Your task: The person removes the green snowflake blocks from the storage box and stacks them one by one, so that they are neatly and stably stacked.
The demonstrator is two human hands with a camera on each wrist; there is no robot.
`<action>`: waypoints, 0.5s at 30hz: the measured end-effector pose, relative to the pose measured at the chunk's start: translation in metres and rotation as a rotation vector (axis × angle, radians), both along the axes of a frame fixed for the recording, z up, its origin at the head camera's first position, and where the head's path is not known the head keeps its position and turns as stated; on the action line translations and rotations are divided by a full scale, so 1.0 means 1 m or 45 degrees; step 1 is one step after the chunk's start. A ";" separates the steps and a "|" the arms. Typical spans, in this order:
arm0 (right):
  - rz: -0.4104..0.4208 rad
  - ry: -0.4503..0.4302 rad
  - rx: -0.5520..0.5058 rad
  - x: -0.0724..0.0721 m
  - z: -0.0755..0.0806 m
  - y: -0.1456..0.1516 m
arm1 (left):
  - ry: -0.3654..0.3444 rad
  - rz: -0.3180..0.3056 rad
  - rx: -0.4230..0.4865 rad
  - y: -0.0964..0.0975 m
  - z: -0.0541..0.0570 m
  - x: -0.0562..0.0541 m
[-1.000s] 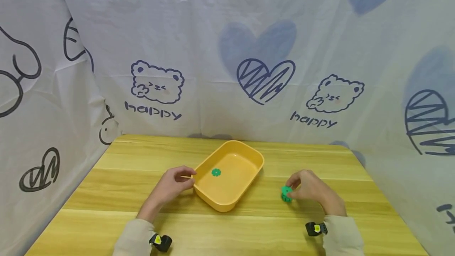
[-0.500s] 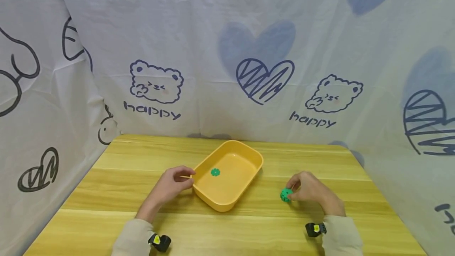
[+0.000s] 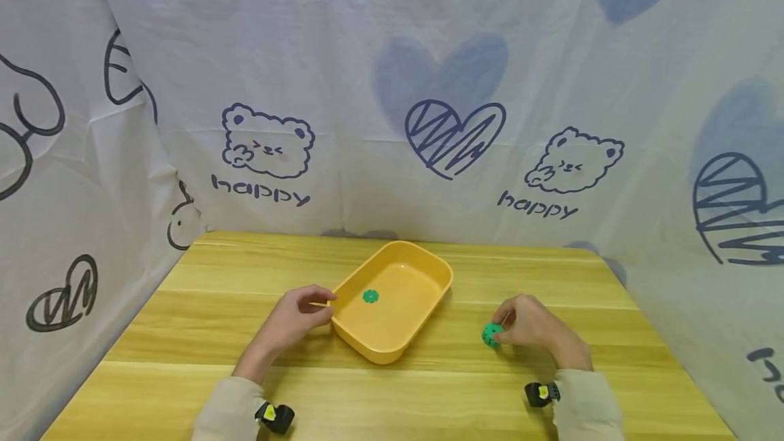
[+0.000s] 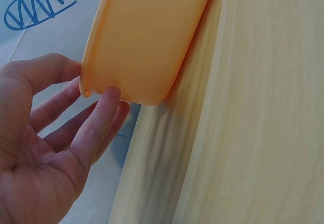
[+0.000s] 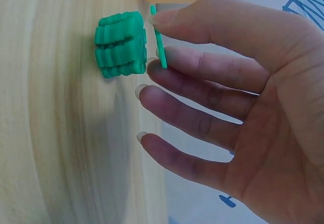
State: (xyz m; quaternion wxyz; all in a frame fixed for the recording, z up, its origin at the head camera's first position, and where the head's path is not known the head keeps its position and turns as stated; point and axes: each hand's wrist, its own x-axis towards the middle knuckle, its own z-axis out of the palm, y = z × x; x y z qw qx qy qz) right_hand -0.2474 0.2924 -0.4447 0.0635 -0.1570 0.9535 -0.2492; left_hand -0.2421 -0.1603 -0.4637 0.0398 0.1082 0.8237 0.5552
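My right hand pinches a thin green notched disc between thumb and finger, on edge in the right wrist view. Just beside that disc is a stack of similar green notched discs, a narrow gap between them. The other fingers of this hand are loosely bent. My left hand holds the near-left corner of a yellow tray, fingertips at its rim and outer wall in the left wrist view. Inside the tray, toward its left side, lies one green notched disc.
The light wooden table extends around the tray on every side. Behind it hangs a white cloth printed with blue hearts and bears. Black cameras are strapped to the left wrist and right wrist.
The green discs at my right hand look lower and more tipped than a second ago, and that hand has barely shifted. The left hand stays on the tray.
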 end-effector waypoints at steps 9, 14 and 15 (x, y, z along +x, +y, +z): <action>-0.037 0.015 0.040 0.002 0.004 -0.003 | -0.004 -0.007 0.005 0.000 0.000 -0.001; -0.058 0.010 0.044 0.003 0.004 -0.004 | -0.001 -0.012 0.003 -0.001 -0.001 -0.001; -0.061 0.009 0.046 0.004 0.004 -0.004 | -0.001 -0.014 0.003 -0.001 -0.001 -0.001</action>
